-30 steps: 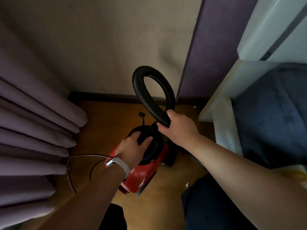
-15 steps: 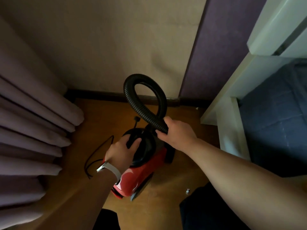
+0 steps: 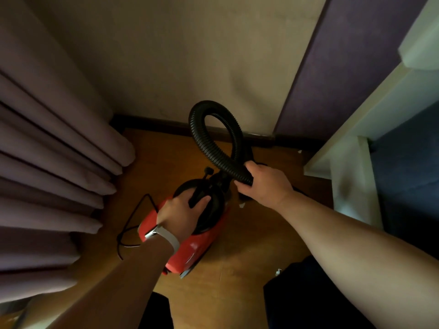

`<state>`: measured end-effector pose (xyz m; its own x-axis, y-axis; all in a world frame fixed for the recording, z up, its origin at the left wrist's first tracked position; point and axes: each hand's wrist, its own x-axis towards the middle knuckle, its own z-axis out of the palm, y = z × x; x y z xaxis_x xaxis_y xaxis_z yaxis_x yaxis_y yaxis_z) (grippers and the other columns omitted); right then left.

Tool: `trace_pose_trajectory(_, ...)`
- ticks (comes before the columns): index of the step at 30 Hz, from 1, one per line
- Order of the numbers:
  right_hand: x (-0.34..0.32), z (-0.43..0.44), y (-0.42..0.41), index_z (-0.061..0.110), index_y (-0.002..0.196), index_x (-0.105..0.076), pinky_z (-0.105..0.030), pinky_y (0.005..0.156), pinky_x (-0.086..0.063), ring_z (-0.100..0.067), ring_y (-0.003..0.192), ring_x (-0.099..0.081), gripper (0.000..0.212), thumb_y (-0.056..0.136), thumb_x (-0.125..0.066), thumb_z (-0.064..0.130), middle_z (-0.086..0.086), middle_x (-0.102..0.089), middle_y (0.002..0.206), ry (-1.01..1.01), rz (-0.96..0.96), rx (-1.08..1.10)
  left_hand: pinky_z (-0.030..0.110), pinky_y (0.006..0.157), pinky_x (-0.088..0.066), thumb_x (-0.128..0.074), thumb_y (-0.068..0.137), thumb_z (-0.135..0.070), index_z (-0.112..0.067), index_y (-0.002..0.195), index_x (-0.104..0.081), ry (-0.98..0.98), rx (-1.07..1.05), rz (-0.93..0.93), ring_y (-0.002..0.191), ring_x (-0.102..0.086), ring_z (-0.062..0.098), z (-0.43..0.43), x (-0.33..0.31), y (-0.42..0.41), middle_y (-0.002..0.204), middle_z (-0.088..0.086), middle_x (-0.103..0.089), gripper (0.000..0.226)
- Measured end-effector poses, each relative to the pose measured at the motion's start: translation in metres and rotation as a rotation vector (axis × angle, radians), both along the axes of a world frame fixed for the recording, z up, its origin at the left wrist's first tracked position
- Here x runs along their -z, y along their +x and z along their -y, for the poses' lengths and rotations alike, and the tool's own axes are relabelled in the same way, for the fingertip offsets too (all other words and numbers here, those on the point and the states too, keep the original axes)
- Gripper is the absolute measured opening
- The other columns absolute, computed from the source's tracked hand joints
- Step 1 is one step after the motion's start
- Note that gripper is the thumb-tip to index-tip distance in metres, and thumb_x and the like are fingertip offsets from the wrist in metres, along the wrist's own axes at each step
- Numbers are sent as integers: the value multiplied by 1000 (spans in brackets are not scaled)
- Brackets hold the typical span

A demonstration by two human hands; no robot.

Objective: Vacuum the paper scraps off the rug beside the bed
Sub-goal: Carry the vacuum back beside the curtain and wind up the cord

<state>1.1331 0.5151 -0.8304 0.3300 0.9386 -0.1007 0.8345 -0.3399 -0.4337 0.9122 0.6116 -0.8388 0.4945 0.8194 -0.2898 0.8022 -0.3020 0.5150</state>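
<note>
A red canister vacuum (image 3: 190, 252) with a black top stands on the wooden floor, in the corner between curtain and bed. My left hand (image 3: 180, 213) grips the black handle on its top. A black ribbed hose (image 3: 206, 143) loops up from the vacuum's front, and my right hand (image 3: 263, 184) grips its lower end. A small white paper scrap (image 3: 278, 271) lies on the floor near a dark rug edge (image 3: 297, 293) at the lower right. Another scrap (image 3: 241, 205) lies just right of the vacuum.
Purple curtain folds (image 3: 59, 174) hang on the left. A thin black power cord (image 3: 133, 222) loops on the floor beside the vacuum. The white bed frame (image 3: 351, 181) with blue bedding (image 3: 408, 162) stands on the right. Wall and dark skirting close the back.
The vacuum has shifted slightly back toward the wall with both hands still on it, and the cord loop on the floor has changed shape. The view has tilted a little.
</note>
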Motion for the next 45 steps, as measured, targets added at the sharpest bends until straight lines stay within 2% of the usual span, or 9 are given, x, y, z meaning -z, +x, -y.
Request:
trace_pose_trajectory(8,17,10,15,28,108,-52,-26,56,-47,-5,72,-57,30,92,-59,52,12,-58,86,-86,-103,21,34,66,-59,-52,89,-63,-41,119,-61,-40,23,91,77,-66,9,13,20,20,87,-10,-69,38)
trace_pose_trajectory(17,11,9,10,30,123,-52,-25,69,-52,-6,91,-62,47,87,-65,57,17,-61,102,-224,-283,-43,31,63,-61,-52,88,-65,-42,124,-57,-136,20,153,78,-67,3,13,26,23,91,-15,-68,43)
trace_pose_trajectory(23,-3,13,-2,23,150,-23,-39,98,-49,-22,125,-47,87,84,-65,61,-3,-40,142,-77,89,-115,40,67,-61,-52,90,-61,-35,112,-64,-261,4,212,79,-69,10,9,19,21,90,-7,-70,36)
trace_pose_trajectory(26,-7,10,-18,13,142,-40,-48,100,-46,-33,121,-48,79,81,-73,50,-15,-46,132,200,426,-322,45,65,-60,-51,95,-52,-30,91,-67,-261,-32,225,71,-69,18,0,13,16,80,1,-71,28)
trace_pose_trajectory(29,-6,1,-38,9,134,-53,-48,98,-46,-37,117,-52,60,83,-73,35,-19,-51,128,285,598,-520,36,56,-53,-48,99,-47,-30,80,-62,-148,42,150,65,-64,15,-9,8,4,73,0,-66,29)
trace_pose_trajectory(32,-2,-4,-44,7,129,-58,-49,97,-45,-37,114,-53,55,82,-75,31,-19,-53,125,318,654,-536,28,52,-38,-48,99,-45,-25,72,-59,-40,35,112,63,-56,14,-24,5,-14,68,-1,-60,35)
trace_pose_trajectory(38,-8,-13,-61,7,116,-65,-48,96,-45,-35,111,-56,46,82,-74,37,-15,-60,120,297,642,-736,25,52,-35,-51,98,-47,-29,77,-63,-39,45,40,58,-54,10,-33,7,-72,64,-4,-58,31)
trace_pose_trajectory(42,-8,-29,-92,17,132,-54,-40,105,-41,-26,117,-54,53,87,-67,43,-4,-61,124,49,523,-906,27,54,-35,-54,97,-45,-33,65,-55,-21,126,-68,61,-54,12,-46,10,-112,61,-8,-56,34)
trace_pose_trajectory(45,-12,-47,-102,24,131,-51,-37,100,-42,-21,115,-54,50,90,-61,50,2,-60,122,-128,496,-899,27,57,-37,-55,96,-44,-33,61,-52,-19,162,-127,64,-56,13,-60,9,-131,62,-9,-56,37)
